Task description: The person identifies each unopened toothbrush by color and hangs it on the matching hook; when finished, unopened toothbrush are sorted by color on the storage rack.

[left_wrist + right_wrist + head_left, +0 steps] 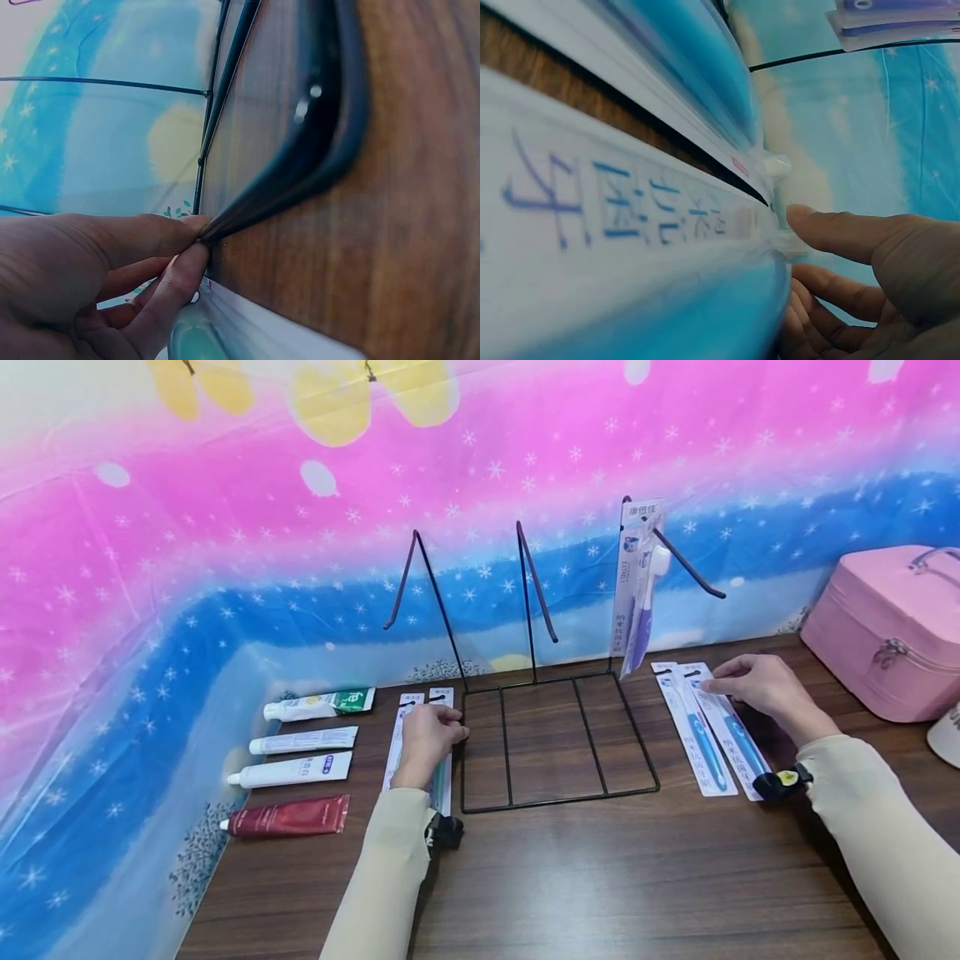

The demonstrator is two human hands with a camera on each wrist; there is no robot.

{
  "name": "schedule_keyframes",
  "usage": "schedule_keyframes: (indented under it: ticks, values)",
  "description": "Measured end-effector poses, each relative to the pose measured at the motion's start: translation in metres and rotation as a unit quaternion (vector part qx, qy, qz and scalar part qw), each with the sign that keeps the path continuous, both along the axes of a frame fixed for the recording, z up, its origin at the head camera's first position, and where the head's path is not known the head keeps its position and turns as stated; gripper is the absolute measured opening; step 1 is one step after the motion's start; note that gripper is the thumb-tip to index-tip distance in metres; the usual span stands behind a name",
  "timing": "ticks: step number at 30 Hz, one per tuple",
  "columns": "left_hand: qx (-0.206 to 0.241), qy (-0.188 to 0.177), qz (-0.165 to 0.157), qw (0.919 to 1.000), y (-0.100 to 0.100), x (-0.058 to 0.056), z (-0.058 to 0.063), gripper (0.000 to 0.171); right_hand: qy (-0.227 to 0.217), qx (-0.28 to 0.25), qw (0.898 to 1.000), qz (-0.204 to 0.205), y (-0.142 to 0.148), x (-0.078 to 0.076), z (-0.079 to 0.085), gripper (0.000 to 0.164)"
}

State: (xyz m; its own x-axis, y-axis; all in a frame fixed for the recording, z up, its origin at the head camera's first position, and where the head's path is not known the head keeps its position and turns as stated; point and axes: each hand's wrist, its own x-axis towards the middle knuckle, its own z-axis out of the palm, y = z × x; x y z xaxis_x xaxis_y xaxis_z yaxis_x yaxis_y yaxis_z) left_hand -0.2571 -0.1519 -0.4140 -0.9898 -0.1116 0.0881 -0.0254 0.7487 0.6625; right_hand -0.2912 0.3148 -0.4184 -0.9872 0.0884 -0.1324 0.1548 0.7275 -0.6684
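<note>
On the tabletop (570, 877), the left hand (429, 739) pinches the left wire of the rack (535, 682). The right hand (767, 687), nearer the outer blue pack (729, 727), is at that pack's far end; whether its fingers grip, I cannot tell. The pack lies right of the rack, long axis slanting away leftward. Beyond, a purple pack (628, 602) hangs on the right hook.

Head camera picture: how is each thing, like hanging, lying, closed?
Black wire rack: standing
Packaged purple toothbrush: hanging on rack
Two packaged blue toothbrushes: lying flat
Two packaged green toothbrushes: lying flat
Three mostly white plastic tubes: lying flat
Dark red plastic tube: lying flat
Pink boxy case: closed
White object, right edge: unclear
Left hand: pinches rack
Right hand: at right blue toothbrush, grip unclear
</note>
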Motion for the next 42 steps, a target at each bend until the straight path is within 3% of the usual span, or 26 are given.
schedule_keyframes:
  ticks: [14, 21, 30, 42]
  values:
    - [0.002, -0.006, 0.001, 1.0, 0.001, 0.0, 0.0, 0.016, 0.007, 0.006, 1.0, -0.005, -0.001, 0.003, 0.0, 0.055]
    - [0.003, -0.001, 0.001, 1.0, 0.001, 0.001, 0.001, 0.016, 0.022, -0.018, 1.0, -0.007, -0.001, 0.004, 0.004, 0.056]
    - [0.008, -0.002, -0.003, 1.0, 0.001, 0.001, 0.002, 0.018, 0.036, -0.053, 0.998, -0.028, 0.0, 0.007, 0.027, 0.06]
    - [0.013, -0.004, -0.006, 0.9999, 0.0, 0.001, 0.0, 0.018, 0.125, -0.07, 0.99, -0.016, -0.003, 0.018, 0.062, 0.062]
